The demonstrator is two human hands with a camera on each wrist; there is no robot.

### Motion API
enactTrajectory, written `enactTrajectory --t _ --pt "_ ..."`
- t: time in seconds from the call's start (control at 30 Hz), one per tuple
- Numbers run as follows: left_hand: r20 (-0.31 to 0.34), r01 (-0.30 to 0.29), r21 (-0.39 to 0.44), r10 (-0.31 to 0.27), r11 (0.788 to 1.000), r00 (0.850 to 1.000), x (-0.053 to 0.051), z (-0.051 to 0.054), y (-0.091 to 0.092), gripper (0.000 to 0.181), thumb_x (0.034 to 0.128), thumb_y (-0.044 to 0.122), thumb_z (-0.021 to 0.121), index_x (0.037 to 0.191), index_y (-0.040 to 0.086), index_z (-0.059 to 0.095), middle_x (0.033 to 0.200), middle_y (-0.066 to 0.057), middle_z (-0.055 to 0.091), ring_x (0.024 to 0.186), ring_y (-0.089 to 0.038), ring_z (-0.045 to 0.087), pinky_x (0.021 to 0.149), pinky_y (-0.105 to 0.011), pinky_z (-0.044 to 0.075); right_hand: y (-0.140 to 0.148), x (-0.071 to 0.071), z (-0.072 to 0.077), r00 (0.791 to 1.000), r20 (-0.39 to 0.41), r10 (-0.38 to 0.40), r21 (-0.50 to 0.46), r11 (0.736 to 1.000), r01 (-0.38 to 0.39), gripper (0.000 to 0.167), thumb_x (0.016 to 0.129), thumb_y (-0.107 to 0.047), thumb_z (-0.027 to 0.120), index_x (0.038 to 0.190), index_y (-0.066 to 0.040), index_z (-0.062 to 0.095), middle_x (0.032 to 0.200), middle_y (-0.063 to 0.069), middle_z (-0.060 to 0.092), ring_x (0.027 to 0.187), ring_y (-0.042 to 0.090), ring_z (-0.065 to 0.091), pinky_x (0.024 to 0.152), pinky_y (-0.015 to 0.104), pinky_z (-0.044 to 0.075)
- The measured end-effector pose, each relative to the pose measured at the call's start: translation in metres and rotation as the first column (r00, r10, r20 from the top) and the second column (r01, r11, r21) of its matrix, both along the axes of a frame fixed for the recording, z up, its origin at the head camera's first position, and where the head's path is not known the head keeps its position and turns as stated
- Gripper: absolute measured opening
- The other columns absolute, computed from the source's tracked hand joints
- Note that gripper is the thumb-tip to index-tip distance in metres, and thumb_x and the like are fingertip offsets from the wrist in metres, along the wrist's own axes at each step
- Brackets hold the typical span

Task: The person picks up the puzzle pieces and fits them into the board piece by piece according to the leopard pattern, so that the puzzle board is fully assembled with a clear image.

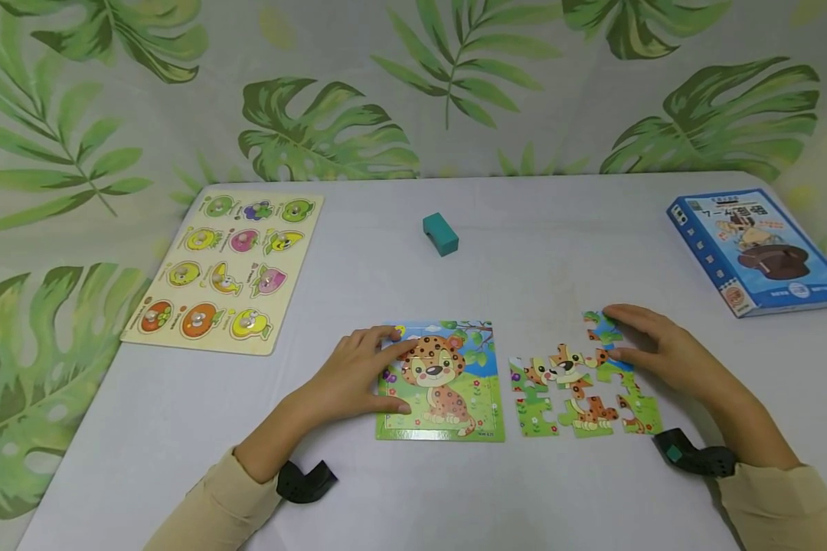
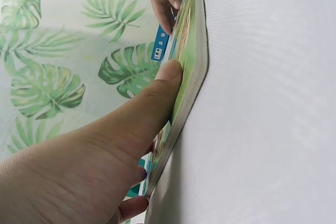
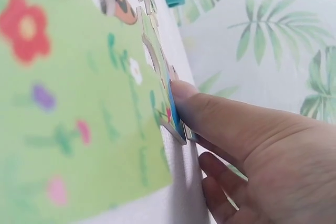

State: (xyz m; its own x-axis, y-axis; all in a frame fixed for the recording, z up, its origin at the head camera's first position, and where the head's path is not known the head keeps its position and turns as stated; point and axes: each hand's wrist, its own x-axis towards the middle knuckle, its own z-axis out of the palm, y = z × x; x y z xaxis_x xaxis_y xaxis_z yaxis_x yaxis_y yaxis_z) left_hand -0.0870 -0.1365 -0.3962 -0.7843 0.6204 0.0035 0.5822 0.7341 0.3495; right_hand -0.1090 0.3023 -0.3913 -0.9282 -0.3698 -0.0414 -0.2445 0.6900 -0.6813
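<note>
In the head view my left hand [image 1: 354, 375] rests on the left side of a square leopard puzzle board [image 1: 478, 383], fingers spread. Its thumb [image 2: 167, 72] lies on the board near the lower edge, and the other fingertips touch the upper left. Beside the board lie several partly joined jigsaw pieces [image 1: 593, 413] with the same leopard picture and gaps between them. My right hand [image 1: 675, 356] touches their upper right part, index finger at the corner piece [image 1: 596, 325] and thumb on a blue-edged piece [image 3: 175, 103] lower down. The undersides of both hands are partly hidden.
A wooden fruit peg board [image 1: 203, 295] lies at the left. At the back centre is a teal block [image 1: 441, 233]. A blue box [image 1: 765, 252] with a hat picture lies at the right. Leaf-print cloth [image 1: 455, 92] hangs behind the white table [image 1: 358, 260].
</note>
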Motion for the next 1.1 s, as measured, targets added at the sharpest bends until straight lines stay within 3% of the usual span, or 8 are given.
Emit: enactTrajectory --t 0.23,0.47,0.83,1.1 --pt "-0.002 -0.001 -0.004 0.001 1.000 1.000 0.000 0.000 0.000 0.084 0.0677 0.063 0.063 0.138 0.024 0.038 0.132 -0.005 0.034 0.117 -0.027 0.032 0.092 -0.041 0.029 -0.002 -0.002 -0.001 0.997 -0.073 -0.024 0.067 0.997 0.029 0.055 0.081 -0.015 0.068 0.128 0.002 0.045 0.122 0.026 0.036 0.114 0.048 0.030 0.088 0.064 0.025" --pt "0.000 -0.004 -0.002 0.004 1.000 1.000 0.001 0.001 0.000 0.084 0.0677 0.062 0.064 0.138 0.024 0.038 0.133 -0.005 0.034 0.117 -0.027 0.032 0.091 -0.040 0.029 -0.001 -0.001 0.001 0.990 -0.122 -0.064 0.117 0.990 0.079 0.055 0.078 -0.015 0.070 0.125 0.005 0.048 0.113 0.022 0.040 0.099 0.037 0.040 0.081 0.055 0.035" --pt "0.002 -0.008 -0.003 0.008 1.000 1.000 0.001 0.002 0.000 0.084 0.0676 0.061 0.065 0.138 0.024 0.037 0.132 -0.005 0.034 0.118 -0.027 0.031 0.092 -0.040 0.028 0.002 0.002 0.005 0.984 -0.145 -0.104 0.112 0.986 0.120 0.049 0.080 -0.012 0.068 0.123 0.003 0.051 0.114 0.020 0.044 0.099 0.038 0.044 0.081 0.059 0.035" --pt "-0.004 0.009 -0.008 -0.009 1.000 1.000 0.000 0.001 0.000 0.084 0.0686 0.064 0.061 0.138 0.023 0.037 0.133 -0.005 0.033 0.118 -0.027 0.031 0.092 -0.040 0.028 -0.017 0.010 0.024 0.970 -0.219 -0.107 0.031 0.993 0.117 0.051 0.078 -0.009 0.070 0.125 -0.004 0.051 0.119 0.015 0.044 0.101 0.035 0.045 0.080 0.059 0.035"
